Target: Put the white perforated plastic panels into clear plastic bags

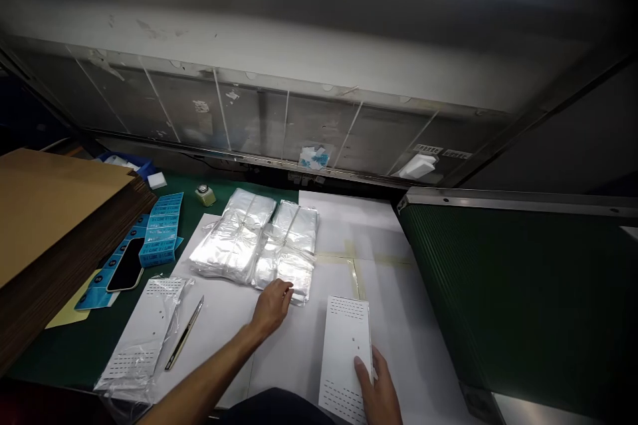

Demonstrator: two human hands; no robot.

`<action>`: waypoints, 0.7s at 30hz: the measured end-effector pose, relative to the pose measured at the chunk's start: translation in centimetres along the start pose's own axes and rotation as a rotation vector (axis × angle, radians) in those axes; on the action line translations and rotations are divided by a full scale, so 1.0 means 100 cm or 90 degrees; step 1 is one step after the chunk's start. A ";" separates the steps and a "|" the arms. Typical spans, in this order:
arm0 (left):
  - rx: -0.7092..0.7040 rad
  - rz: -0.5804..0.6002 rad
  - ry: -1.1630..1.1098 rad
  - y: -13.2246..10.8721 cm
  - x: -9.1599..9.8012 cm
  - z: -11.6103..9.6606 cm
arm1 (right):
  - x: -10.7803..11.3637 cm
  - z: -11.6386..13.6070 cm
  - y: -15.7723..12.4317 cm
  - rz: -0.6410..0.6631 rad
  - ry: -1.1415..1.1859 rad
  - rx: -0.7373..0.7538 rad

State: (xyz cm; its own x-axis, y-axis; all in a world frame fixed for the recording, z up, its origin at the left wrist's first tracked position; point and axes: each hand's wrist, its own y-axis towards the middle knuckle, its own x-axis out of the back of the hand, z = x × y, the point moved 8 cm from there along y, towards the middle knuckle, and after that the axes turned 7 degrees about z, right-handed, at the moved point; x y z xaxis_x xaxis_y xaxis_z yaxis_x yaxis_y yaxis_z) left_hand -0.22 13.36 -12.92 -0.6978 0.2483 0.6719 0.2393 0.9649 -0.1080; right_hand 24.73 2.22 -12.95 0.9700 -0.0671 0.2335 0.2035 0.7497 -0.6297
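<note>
On the white sheet (349,226), left hand (272,305) rests half-curled fingertips on the near edge of the clear bag stack (289,246), grip undeterminable, while right hand (381,388) clasps the perforated white panel (346,345) by its right edge, with bare paper between them.

On the table (54,352), bags (254,242) are laid at twelve o'clock, a panel (346,345) at five, a knife (184,333) at seven, labels (162,229) at ten.

White perforated panel (347,352), clear bags (286,249), blue labels (160,229)
</note>
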 end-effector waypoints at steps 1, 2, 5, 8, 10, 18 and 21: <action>-0.036 0.024 0.035 0.012 -0.003 0.002 | 0.003 -0.004 0.003 0.001 -0.025 0.002; -0.074 0.052 0.069 0.021 -0.007 0.002 | 0.004 -0.007 0.004 0.000 -0.041 -0.001; -0.159 0.118 0.142 0.032 -0.021 0.000 | 0.007 -0.018 0.004 -0.028 -0.044 -0.013; -0.176 0.130 0.170 0.033 -0.027 0.005 | 0.007 -0.024 0.000 -0.046 -0.008 -0.016; -0.167 0.129 0.158 0.033 -0.026 0.011 | 0.005 -0.024 -0.002 -0.038 0.018 -0.016; -0.102 0.055 -0.123 0.022 0.015 -0.006 | -0.002 0.013 -0.008 -0.051 0.025 0.106; -0.033 -0.001 -0.276 0.006 0.029 -0.016 | -0.016 0.047 -0.013 -0.021 -0.090 0.203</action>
State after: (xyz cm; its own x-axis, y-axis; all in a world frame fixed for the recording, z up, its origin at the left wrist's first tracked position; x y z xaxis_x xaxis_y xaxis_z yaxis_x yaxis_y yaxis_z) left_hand -1.07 14.52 -9.89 -0.9144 0.2703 0.3014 0.2637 0.9625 -0.0631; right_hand 22.26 4.47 -9.02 0.9313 -0.0199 0.3637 0.1609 0.9182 -0.3619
